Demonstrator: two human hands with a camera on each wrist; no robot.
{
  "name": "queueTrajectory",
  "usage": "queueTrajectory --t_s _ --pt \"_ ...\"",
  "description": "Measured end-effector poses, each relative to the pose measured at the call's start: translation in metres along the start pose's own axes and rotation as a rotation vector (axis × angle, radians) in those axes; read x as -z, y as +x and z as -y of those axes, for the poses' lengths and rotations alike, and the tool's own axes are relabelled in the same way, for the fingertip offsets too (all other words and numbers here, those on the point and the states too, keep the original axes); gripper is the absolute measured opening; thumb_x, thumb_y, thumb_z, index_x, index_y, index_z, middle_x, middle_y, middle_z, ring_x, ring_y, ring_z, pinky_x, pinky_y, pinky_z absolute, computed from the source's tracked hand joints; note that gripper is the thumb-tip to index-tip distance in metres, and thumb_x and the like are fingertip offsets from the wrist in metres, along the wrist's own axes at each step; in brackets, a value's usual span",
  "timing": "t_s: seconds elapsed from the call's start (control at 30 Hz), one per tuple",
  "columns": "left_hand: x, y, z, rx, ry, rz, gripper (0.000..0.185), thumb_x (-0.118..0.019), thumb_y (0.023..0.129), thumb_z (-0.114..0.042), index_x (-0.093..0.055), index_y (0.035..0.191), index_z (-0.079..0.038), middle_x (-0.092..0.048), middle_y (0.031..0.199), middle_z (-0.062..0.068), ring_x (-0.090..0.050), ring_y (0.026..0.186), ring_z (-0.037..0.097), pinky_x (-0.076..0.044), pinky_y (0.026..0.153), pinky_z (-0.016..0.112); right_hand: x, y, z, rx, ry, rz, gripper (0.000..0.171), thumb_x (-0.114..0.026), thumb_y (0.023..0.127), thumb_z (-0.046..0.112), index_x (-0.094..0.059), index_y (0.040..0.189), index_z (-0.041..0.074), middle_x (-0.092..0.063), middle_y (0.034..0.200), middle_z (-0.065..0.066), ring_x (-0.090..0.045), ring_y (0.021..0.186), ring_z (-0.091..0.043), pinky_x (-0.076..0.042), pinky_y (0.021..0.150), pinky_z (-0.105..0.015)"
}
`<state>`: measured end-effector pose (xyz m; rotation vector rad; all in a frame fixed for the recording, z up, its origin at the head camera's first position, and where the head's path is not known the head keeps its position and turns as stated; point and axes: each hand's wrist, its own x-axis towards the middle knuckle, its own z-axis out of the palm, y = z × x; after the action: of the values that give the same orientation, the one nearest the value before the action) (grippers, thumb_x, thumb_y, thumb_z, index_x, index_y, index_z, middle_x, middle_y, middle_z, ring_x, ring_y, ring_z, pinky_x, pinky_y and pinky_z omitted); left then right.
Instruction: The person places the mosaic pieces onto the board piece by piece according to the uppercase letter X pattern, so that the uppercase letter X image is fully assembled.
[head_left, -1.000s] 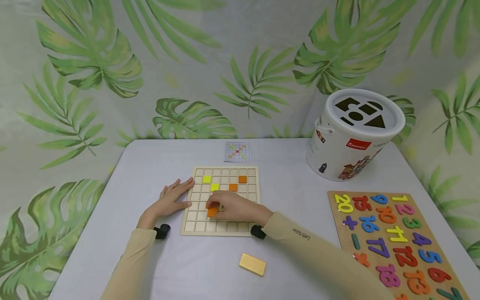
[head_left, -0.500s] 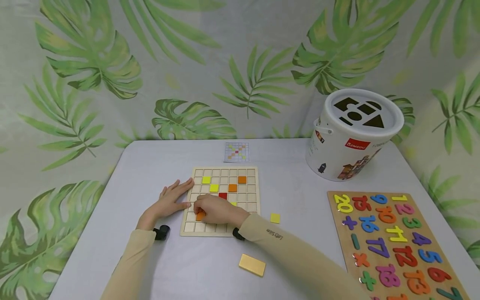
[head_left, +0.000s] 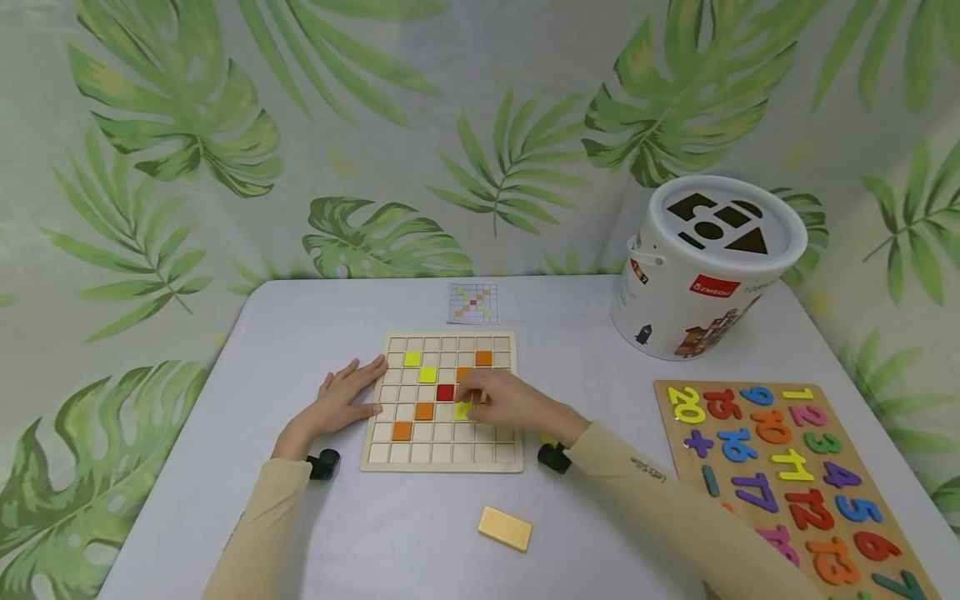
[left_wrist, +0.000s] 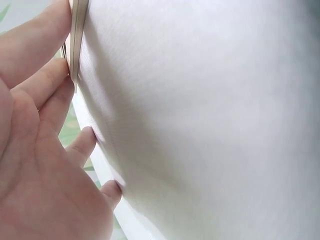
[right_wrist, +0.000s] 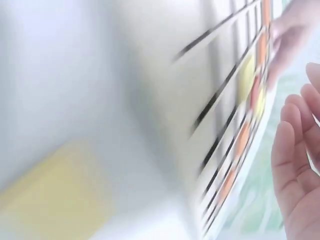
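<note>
A square wooden grid board (head_left: 442, 454) lies on the table with coloured tiles in its cells. They include a red tile (head_left: 446, 392), a yellow tile (head_left: 412, 359) and an orange tile (head_left: 402, 431). My left hand (head_left: 341, 406) rests at the board's left edge, its fingers spread and touching that edge. Over the right half of the board hovers my right hand (head_left: 517, 404), fingers loosely bent, with nothing visible between them in the right wrist view. Below its fingertips shows another yellow tile (head_left: 462, 411); the hand covers several cells.
A pattern card (head_left: 473, 303) lies behind the board. One loose yellow tile (head_left: 549, 437) is mostly hidden by the right wrist. In front lies a gold-coloured block (head_left: 506, 528). A white bucket (head_left: 697, 292) and a number puzzle board (head_left: 795, 483) occupy the right side.
The right hand carried an orange tile leftward and let it go in a lower-left cell, then moved back right. The left hand has stayed at the board's edge.
</note>
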<state>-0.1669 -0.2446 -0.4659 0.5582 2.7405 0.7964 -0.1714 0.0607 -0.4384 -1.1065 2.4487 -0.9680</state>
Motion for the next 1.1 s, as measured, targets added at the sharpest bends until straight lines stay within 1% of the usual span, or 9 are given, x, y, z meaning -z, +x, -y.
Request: queueTrajectory --t_s 0.1,0.23,0.37,0.47,0.57,0.67,0.77,0.93,1.1 --pt "0.0 -0.001 0.0 0.004 -0.004 0.0 0.07 -0.061 0.085 -0.028 -0.027 0.142 -0.007 -0.02 0.147 0.01 -0.005 0.132 0.041 0.004 0.098 0.062 0.013 -0.026 -0.016 -0.056 0.007 -0.027 0.018 -0.064 0.081 0.007 -0.063 0.099 0.009 -0.061 0.093 0.0 -0.051 0.079 -0.01 -0.045 0.068 -0.023" --pt "0.0 -0.002 0.0 0.015 -0.003 0.001 0.07 -0.061 0.085 -0.029 -0.026 0.142 -0.008 -0.02 0.147 0.011 -0.005 0.132 0.041 0.004 0.097 0.062 0.026 -0.059 -0.03 -0.11 0.009 -0.036 0.021 -0.067 0.078 0.006 -0.062 0.099 0.007 -0.061 0.094 -0.001 -0.053 0.08 -0.014 -0.046 0.068 -0.027" --pt "0.0 -0.004 0.001 0.021 0.003 0.004 0.07 -0.061 0.085 -0.03 -0.026 0.142 -0.008 -0.019 0.147 0.011 -0.005 0.132 0.041 0.004 0.097 0.062 0.027 -0.082 -0.041 -0.143 -0.002 -0.007 0.025 -0.071 0.075 0.008 -0.062 0.098 0.01 -0.058 0.093 0.002 -0.052 0.082 -0.015 -0.045 0.07 -0.027" --pt "0.0 -0.004 0.002 0.012 0.0 0.002 0.071 -0.061 0.085 -0.03 -0.026 0.142 -0.007 -0.019 0.147 0.011 -0.004 0.132 0.041 0.004 0.097 0.063 0.021 -0.091 -0.046 -0.166 -0.026 0.012 0.026 -0.073 0.073 0.01 -0.062 0.096 0.013 -0.054 0.091 0.005 -0.051 0.083 -0.011 -0.045 0.074 -0.026" --pt "0.0 -0.003 0.002 0.006 -0.003 0.0 0.071 -0.061 0.085 -0.03 -0.026 0.142 -0.008 -0.019 0.148 0.011 -0.004 0.132 0.041 0.004 0.097 0.063 0.017 -0.093 -0.046 -0.173 -0.059 0.013 0.025 -0.072 0.073 0.007 -0.061 0.094 0.013 -0.052 0.09 0.006 -0.05 0.083 -0.01 -0.045 0.074 -0.025" --pt "0.0 -0.002 0.002 0.006 -0.001 -0.003 0.07 -0.061 0.085 -0.03 -0.026 0.142 -0.007 -0.019 0.147 0.011 -0.005 0.132 0.041 0.005 0.097 0.063 0.015 -0.091 -0.043 -0.155 -0.087 -0.001 0.024 -0.071 0.072 0.003 -0.061 0.092 0.012 -0.052 0.088 0.006 -0.05 0.081 -0.011 -0.045 0.072 -0.025" --pt "0.0 -0.001 0.001 0.006 0.001 -0.004 0.07 -0.061 0.085 -0.029 -0.026 0.142 -0.008 -0.019 0.148 0.01 -0.005 0.132 0.041 0.005 0.097 0.062 0.014 -0.087 -0.04 -0.138 -0.101 -0.024 0.023 -0.07 0.073 0.003 -0.06 0.092 0.012 -0.052 0.087 0.006 -0.049 0.079 -0.011 -0.044 0.071 -0.024" --pt "0.0 0.0 0.001 -0.004 0.001 -0.004 0.07 -0.061 0.085 -0.029 -0.026 0.142 -0.007 -0.019 0.147 0.011 -0.005 0.132 0.041 0.004 0.097 0.063 0.011 -0.071 -0.03 -0.115 -0.077 -0.051 0.022 -0.07 0.075 0.006 -0.06 0.094 0.013 -0.053 0.086 0.006 -0.048 0.078 -0.011 -0.043 0.069 -0.023" --pt "-0.001 0.0 0.002 0.006 0.004 0.002 0.07 -0.061 0.085 -0.029 -0.026 0.142 -0.008 -0.019 0.148 0.01 -0.005 0.132 0.041 0.005 0.097 0.062 0.001 -0.051 -0.018 -0.071 -0.062 -0.02 0.021 -0.07 0.076 0.007 -0.06 0.094 0.012 -0.054 0.087 0.005 -0.049 0.078 -0.013 -0.043 0.067 -0.022"
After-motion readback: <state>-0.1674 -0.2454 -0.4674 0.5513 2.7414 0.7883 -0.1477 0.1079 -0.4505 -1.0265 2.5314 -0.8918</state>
